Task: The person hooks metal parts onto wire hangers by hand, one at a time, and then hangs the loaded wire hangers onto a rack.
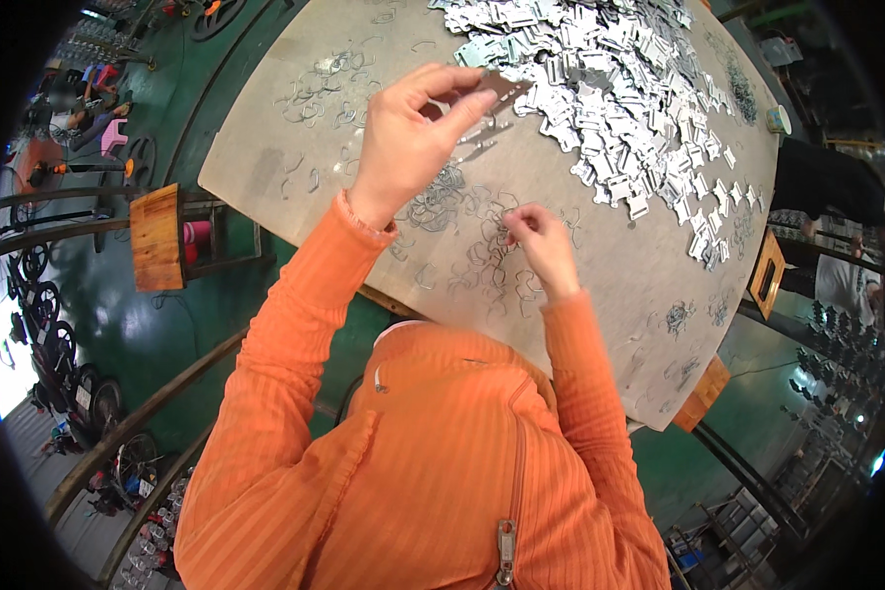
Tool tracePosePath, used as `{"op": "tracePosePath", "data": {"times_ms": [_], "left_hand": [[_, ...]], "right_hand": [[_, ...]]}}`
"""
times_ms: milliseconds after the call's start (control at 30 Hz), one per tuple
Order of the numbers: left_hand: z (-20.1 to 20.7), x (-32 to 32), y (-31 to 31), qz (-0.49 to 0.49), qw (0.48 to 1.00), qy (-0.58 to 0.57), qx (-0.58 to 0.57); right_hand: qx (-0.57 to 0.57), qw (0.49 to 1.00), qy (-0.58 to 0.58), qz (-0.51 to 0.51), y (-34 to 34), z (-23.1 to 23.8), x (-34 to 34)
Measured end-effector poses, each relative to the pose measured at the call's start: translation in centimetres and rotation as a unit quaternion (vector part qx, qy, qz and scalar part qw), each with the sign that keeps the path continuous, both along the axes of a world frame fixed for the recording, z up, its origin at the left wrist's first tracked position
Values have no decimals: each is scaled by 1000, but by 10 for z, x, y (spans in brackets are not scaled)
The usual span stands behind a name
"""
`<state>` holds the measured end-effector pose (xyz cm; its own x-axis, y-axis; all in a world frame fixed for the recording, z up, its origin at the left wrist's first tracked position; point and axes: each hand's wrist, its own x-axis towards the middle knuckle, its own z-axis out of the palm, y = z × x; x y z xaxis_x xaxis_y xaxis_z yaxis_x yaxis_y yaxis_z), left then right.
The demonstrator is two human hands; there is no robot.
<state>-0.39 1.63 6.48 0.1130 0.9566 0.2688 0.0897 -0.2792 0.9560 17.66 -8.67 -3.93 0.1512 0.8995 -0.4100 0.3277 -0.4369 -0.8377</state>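
My left hand is raised over the table, thumb and fingers pinching a flat metal plate with slots in it. Lower and to the right, my right hand is closed in a pinch at a scatter of thin bent wire clips; whatever sits between its fingertips is too small to make out. Another cluster of wire clips lies below my left hand. Beyond both hands spreads a large heap of similar shiny metal plates.
The table has a beige top. More wire clips lie at the far left, and small piles at the right. Wooden stools stand around it on a green floor. A small cup sits at the right edge.
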Motion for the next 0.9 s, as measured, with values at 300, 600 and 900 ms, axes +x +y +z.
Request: {"op": "tracePosePath", "data": {"times_ms": [300,600,900], "left_hand": [[28,24,-34,-66,995,74,30],[23,50,-35,-106,990,61,71],[14,66,-14,-115,985,66,107]], "right_hand": [[239,919,293,-109,18,153,-1],[250,909,296,-153,24,164,14],[269,896,294,-196,37,159,18]]}}
